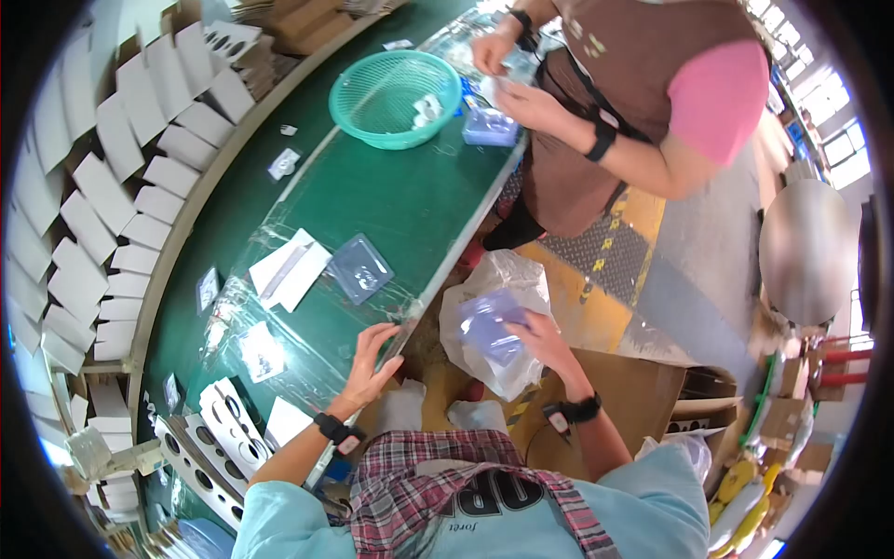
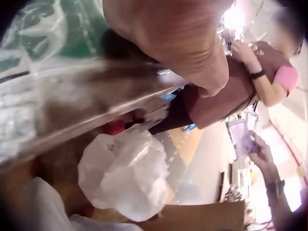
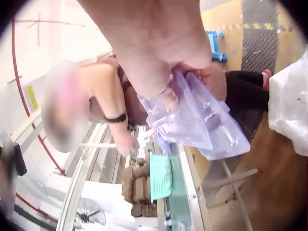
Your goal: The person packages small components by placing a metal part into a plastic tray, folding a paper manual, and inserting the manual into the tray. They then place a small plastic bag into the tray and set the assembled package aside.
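In the head view the right hand (image 1: 545, 340) pinches clear purplish plastic trays (image 1: 494, 324) over a white plastic bag (image 1: 461, 298). The right wrist view shows the trays (image 3: 192, 120) hanging between thumb and fingers, more than one piece. At the table's near edge the left hand (image 1: 371, 365) rests with fingers spread and relaxed, holding nothing visible. Beyond it on the green table (image 1: 410, 205) lie a single clear tray (image 1: 360, 268) and white cards (image 1: 290, 270).
A green basket (image 1: 396, 101) with small white items stands farther up the table, near a stack of purplish trays (image 1: 491, 128). Another person (image 1: 596, 121) stands there, handling something small. White sheets with black holes (image 1: 223, 433) lie at the left; a cardboard box (image 1: 605, 401) is at the right.
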`<control>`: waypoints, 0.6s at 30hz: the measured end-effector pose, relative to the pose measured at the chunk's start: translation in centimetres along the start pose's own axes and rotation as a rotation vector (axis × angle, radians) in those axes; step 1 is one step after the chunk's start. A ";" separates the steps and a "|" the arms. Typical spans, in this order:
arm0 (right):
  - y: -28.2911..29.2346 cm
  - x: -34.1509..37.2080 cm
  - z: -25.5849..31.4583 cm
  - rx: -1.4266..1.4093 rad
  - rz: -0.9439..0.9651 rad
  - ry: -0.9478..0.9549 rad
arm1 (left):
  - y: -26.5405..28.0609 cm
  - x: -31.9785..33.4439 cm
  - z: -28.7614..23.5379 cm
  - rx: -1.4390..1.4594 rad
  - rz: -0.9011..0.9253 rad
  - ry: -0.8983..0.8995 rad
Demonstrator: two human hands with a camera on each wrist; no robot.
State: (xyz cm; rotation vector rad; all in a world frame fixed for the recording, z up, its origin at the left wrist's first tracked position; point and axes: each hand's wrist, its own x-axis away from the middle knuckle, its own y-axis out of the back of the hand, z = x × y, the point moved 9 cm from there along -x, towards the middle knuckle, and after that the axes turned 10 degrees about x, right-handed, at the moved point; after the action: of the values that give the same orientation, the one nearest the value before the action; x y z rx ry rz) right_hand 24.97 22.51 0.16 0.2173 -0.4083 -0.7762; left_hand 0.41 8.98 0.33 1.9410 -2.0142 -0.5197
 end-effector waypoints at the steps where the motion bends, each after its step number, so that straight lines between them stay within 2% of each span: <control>1: -0.4 -1.5 0.9 0.108 0.075 0.020 | -0.7 -1.7 -1.3 0.144 -0.051 0.005; 2: -1.0 -2.9 1.2 0.214 0.156 0.034 | -1.6 -3.2 -1.7 0.291 -0.101 0.015; 3: -6.7 -5.4 8.0 0.223 0.201 0.092 | 5.7 -1.1 -2.7 0.276 -0.157 0.026; 5: -10.9 -9.3 8.8 0.238 0.324 0.192 | 8.3 -0.6 -2.7 0.262 -0.283 0.079; 8: -16.7 -14.8 8.8 0.374 0.623 0.231 | 11.1 1.7 2.4 0.297 -0.485 0.275; 11: -19.8 -18.2 10.3 0.514 0.736 0.157 | 13.9 3.5 3.9 0.289 -0.542 0.294; 15: -22.3 -18.4 16.2 0.879 0.452 0.814 | 17.2 5.5 4.8 0.296 -0.671 0.334; 18: -24.0 -18.2 17.4 1.078 0.521 0.782 | 18.9 6.3 4.5 0.280 -0.723 0.320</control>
State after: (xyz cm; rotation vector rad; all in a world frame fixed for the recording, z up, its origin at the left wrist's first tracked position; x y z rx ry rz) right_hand -9.45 18.09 2.74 1.3168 -0.0794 0.1437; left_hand -18.81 3.41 4.62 2.7085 -1.2040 -0.0503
